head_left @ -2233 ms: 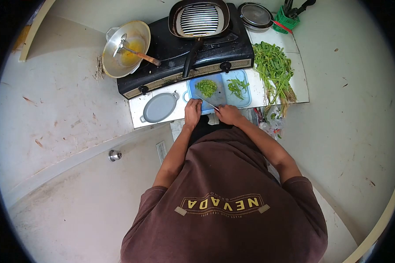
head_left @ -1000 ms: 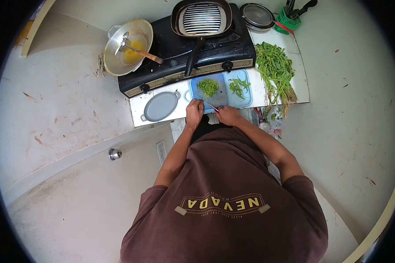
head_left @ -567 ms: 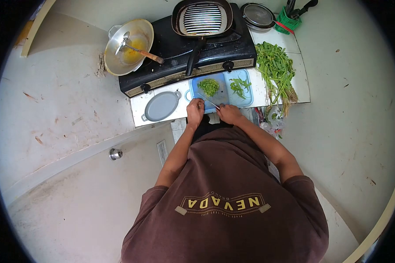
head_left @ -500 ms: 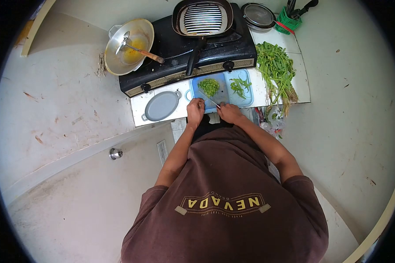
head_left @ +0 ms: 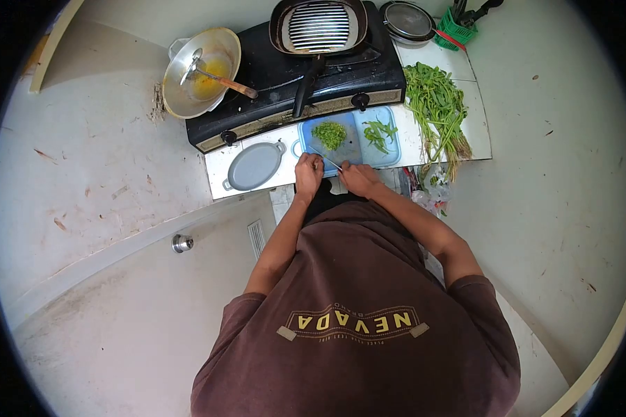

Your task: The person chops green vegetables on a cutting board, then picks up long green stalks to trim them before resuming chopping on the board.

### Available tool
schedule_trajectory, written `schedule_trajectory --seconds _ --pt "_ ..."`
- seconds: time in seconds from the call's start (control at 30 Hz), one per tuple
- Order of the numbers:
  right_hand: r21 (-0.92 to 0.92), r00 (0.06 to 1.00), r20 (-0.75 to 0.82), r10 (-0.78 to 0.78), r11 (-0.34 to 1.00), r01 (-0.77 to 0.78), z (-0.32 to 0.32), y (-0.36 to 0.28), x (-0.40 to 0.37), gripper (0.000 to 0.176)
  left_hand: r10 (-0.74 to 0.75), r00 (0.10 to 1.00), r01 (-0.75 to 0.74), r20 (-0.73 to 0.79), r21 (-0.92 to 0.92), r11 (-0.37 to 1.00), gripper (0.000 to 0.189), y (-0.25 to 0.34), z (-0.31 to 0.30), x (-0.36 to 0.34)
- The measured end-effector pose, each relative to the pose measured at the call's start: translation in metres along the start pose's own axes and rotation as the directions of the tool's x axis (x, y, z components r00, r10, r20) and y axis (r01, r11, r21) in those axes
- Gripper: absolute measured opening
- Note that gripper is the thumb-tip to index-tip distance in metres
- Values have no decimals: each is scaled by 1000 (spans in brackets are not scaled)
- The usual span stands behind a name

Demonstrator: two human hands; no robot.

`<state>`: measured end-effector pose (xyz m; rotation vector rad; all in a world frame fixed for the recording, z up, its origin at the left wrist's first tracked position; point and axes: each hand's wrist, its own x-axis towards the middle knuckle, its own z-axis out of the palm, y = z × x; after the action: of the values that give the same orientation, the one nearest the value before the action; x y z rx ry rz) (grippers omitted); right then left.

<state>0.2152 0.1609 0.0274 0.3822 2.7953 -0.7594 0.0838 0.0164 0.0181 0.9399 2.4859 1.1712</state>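
A blue cutting board [head_left: 348, 149] lies on the counter in front of the stove. It carries a pile of chopped greens [head_left: 329, 133] and a few whole green pieces [head_left: 377, 132]. My right hand [head_left: 358, 179] grips a knife [head_left: 327, 162] whose blade points left across the board's near edge. My left hand [head_left: 307, 172] rests right beside the blade with its fingers curled down onto the board. What lies under those fingers is too small to make out.
A bunch of long leafy greens [head_left: 435, 104] lies right of the board, a grey oval dish [head_left: 254, 167] to its left. Behind, a black stove [head_left: 285, 90] holds a ridged grill pan [head_left: 318, 26] and a wok with a ladle [head_left: 198, 69]. A pot lid [head_left: 405, 21] and a green basket [head_left: 455, 24] stand at the back right.
Both hands stay at the board's near edge, shifting only slightly. The knife blade makes small moves beside my left hand.
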Motion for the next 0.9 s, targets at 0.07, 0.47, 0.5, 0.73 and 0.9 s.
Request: schedule_trajectory --seconds 0.07,0.47,0.5,0.73,0.9 --pt "-29 999 41 12 1000 -11 3 -3 7 35 3 1000 -4 10 43 999 9 0 1 0" --pt "28 1000 -7 15 999 -15 1 2 8 40 136 991 -136 21 49 989 9 2 -5 -6" --pt "27 1000 -4 12 1000 -12 0 1 8 40 140 990 -141 19 47 989 10 1 -5 -6" --pt "45 999 50 5 999 -7 1 -4 6 41 96 995 -97 31 36 995 10 -6 -3 -8" --pt "2 1000 15 7 1000 -7 8 -7 15 36 135 991 -135 3 50 990 8 -9 -1 -7"
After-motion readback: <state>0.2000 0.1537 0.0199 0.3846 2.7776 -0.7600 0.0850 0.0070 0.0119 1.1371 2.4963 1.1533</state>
